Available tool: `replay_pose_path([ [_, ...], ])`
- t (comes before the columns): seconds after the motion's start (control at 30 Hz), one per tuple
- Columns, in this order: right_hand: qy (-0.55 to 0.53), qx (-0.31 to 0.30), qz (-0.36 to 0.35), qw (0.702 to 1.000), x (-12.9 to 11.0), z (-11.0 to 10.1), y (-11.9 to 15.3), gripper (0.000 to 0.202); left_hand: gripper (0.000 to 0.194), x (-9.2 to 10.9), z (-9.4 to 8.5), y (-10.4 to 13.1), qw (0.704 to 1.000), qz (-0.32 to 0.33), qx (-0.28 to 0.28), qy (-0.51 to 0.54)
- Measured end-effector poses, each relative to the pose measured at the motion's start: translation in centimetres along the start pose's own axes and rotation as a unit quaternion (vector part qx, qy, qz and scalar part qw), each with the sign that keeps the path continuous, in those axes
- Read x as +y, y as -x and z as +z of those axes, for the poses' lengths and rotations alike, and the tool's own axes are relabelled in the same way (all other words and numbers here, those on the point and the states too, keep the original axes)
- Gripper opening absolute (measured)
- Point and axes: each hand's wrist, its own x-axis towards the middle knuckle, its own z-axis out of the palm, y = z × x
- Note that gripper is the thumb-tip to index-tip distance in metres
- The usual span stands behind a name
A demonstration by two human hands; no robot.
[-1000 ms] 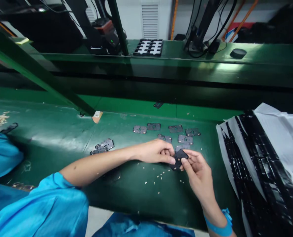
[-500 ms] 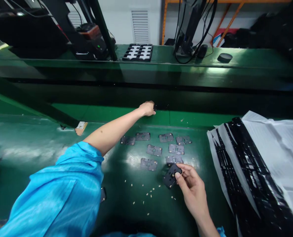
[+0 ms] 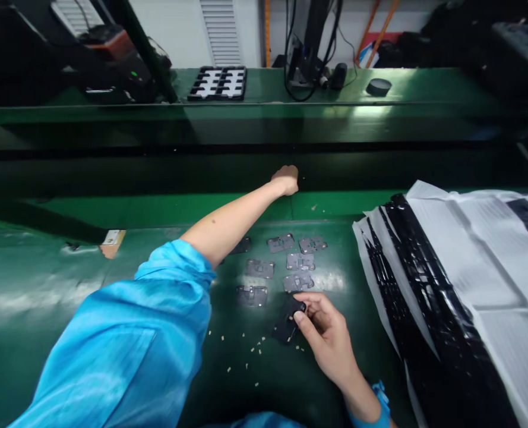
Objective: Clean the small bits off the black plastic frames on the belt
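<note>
My right hand (image 3: pixel 328 336) pinches a small black plastic plate (image 3: pixel 285 324) between thumb and fingers, tilted above the green bench. My left hand (image 3: pixel 285 180) is stretched far forward over the dark channel behind the bench. Its fingers are curled, and whatever they may hold is hidden. Between the arms lie several similar flat plates with cut-outs, among them one plate (image 3: pixel 252 296) at the near left and another plate (image 3: pixel 298 282) just beyond my right hand. My left forearm partly covers one more plate (image 3: pixel 241 245). Tiny pale bits (image 3: pixel 259 343) are scattered near my right hand.
White sheets with black glossy strips (image 3: pixel 428 261) cover the bench's right side. A black tray with white cells (image 3: pixel 218 82), a dark stand with cables (image 3: pixel 306 53) and a round black disc (image 3: pixel 378 87) occupy the rear shelf. A green post (image 3: pixel 59 220) slants at left.
My left hand has moved a little farther forward and right over the dark channel. The view has shifted right. My right hand still holds its black plate.
</note>
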Motion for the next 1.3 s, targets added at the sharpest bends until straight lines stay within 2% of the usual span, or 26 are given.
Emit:
replay_pose_path([
  [0.13,-0.007,-0.049,-0.02,0.999,-0.9,0.1,0.7,0.022,0.022,2.1,0.4,3.6,0.995,0.091,-0.034,0.024],
  [0.2,-0.01,-0.08,-0.029,0.996,-1.3,0.1,1.2,0.021,0.02,4.2,1.5,6.2,0.981,0.169,-0.091,0.039],
  [0.3,-0.009,-0.103,-0.042,0.994,-1.7,0.1,2.0,0.021,0.02,7.4,3.9,9.9,0.935,0.289,-0.199,0.047],
  [0.37,-0.006,-0.1,-0.043,0.994,-1.8,0.1,2.6,0.021,0.021,8.9,5.3,11.8,0.915,0.317,-0.246,0.04],
  [0.43,-0.008,-0.093,-0.042,0.995,-1.8,0.1,3.2,0.02,0.02,9.6,6.0,12.8,0.907,0.325,-0.264,0.034],
  [0.57,-0.022,-0.082,-0.037,0.996,-1.5,0.0,4.3,0.019,0.015,9.5,5.4,12.4,0.913,0.342,-0.222,0.025],
  [0.67,-0.053,-0.073,-0.025,0.996,-1.3,0.1,4.6,0.022,0.013,9.7,4.7,11.0,0.929,0.318,-0.191,-0.007],
  [0.77,-0.11,-0.055,-0.009,0.992,-1.2,0.2,4.5,0.029,0.014,10.4,5.2,9.7,0.938,0.292,-0.179,-0.057],
  [0.87,-0.145,-0.01,0.006,0.989,-1.5,0.0,4.1,0.032,0.03,10.9,6.2,9.1,0.943,0.282,-0.162,-0.077],
  [0.97,-0.145,0.037,0.013,0.989,-2.0,-0.4,4.1,0.035,0.041,10.3,6.2,10.0,0.946,0.29,-0.119,-0.088],
  [1.07,-0.135,0.065,0.006,0.989,-2.5,-0.7,4.4,0.035,0.035,8.5,4.4,13.2,0.95,0.293,-0.089,-0.054],
  [1.13,-0.129,0.078,-0.003,0.989,-2.7,-0.8,4.6,0.034,0.025,6.6,2.6,16.8,0.952,0.29,-0.094,0.013],
  [1.2,-0.118,0.087,-0.011,0.989,-2.9,-0.7,4.6,0.033,0.026,4.4,1.1,21.3,0.951,0.265,-0.121,0.106],
  [1.3,-0.094,0.081,-0.026,0.992,-2.9,-0.2,4.2,0.03,0.027,1.5,0.5,28.2,0.932,0.189,-0.167,0.26],
])
